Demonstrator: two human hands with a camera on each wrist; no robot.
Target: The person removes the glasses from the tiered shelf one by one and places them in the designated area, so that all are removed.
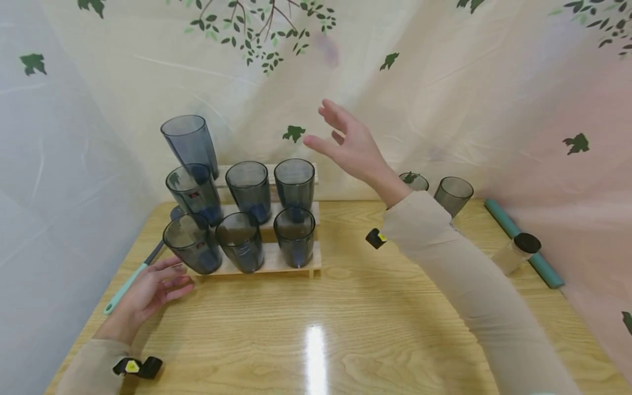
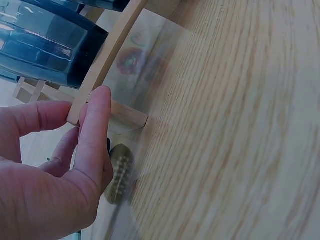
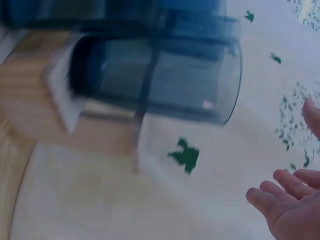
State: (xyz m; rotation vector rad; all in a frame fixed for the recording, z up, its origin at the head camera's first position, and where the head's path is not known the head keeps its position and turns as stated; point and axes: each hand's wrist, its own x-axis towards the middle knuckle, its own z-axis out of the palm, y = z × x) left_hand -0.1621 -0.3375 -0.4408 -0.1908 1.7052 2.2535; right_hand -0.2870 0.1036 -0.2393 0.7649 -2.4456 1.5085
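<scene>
The left hand (image 1: 155, 289) pinches the tiered pale-wood rack (image 1: 270, 264) near the worktop's (image 1: 247, 340) left edge; the right hand (image 1: 354, 145) hangs loosely spread. Its smoky-blue glass tumblers (image 1: 296, 241) look fragile, top-heavy: grip both ends.

Glasses (image 1: 294, 240) in rows on rack (image 1: 270, 264)

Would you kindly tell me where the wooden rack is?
In the head view, the wooden rack stands left of centre on the table, with the left hand pinching its near left corner.
</scene>
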